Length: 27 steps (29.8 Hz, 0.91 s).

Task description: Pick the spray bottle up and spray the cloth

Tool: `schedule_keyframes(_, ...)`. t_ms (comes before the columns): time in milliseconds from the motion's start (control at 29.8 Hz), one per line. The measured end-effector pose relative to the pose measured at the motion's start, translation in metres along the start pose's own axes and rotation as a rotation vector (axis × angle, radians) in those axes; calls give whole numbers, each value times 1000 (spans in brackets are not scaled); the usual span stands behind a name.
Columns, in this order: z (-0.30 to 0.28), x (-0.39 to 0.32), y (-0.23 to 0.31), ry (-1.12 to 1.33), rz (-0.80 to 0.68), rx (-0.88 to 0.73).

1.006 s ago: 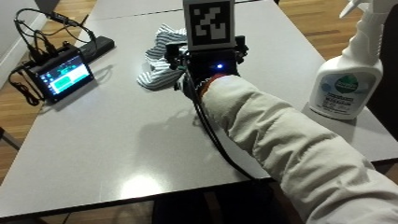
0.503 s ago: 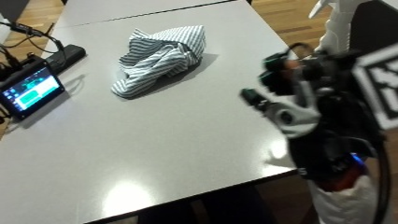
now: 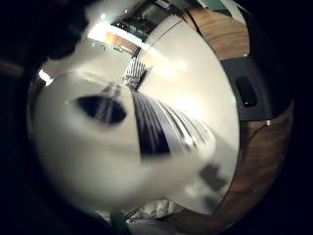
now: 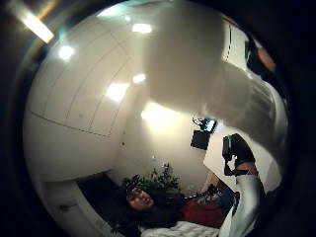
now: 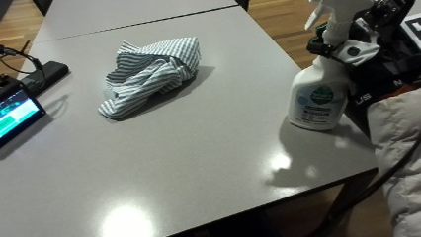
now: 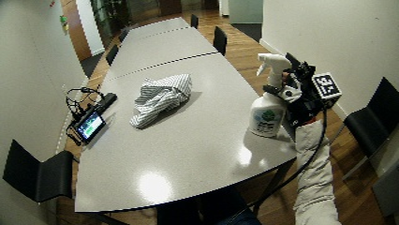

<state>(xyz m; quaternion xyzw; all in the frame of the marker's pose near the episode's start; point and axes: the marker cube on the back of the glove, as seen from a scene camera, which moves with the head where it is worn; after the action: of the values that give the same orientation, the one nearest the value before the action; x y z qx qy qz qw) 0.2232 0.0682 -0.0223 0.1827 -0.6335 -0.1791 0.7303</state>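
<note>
A white spray bottle [image 5: 318, 96] with a blue-green label stands upright on the grey table [image 5: 197, 148], near its right edge. My gloved right hand [image 5: 368, 47] is at the bottle's neck, just under the trigger head, with dark fingers [image 5: 317, 47] curled round the neck. The bottle's base rests on the tabletop. In the wide outside view the hand [image 6: 298, 91] sits behind the bottle [image 6: 267, 115]. The bottle [image 3: 122, 147] fills the little finger side palm view. A striped grey-white cloth [image 5: 152, 74] lies crumpled to the bottle's left, well apart from it, and also shows as the cloth [image 6: 159, 96].
A small screen device [image 5: 13, 116] with cables and a black box [image 5: 46, 74] lies at the table's left edge. A seam [image 5: 131, 22] joins a second table beyond. Black chairs [image 6: 37, 176] stand around. A person's pale sleeve [image 5: 395, 148] hangs by the right edge.
My hand has left the spot beside the cloth, swung right and reached the spray bottle's neck. The outside camera has shifted too. The cloth lies as before.
</note>
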Motion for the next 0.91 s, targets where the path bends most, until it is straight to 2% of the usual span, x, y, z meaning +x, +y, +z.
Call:
schedule_keyframes(67,4,6,-9,-45,-12,-52)
schedule_keyframes(134,4,12,-16,-66,-37,-39)
schedule_keyframes(469,1,5,-25,139,-137,289)
schedule_keyframes(738,-10,3,-14,146,-109,407)
schedule_keyframes(905,-33,13,-8,406,-90,440)
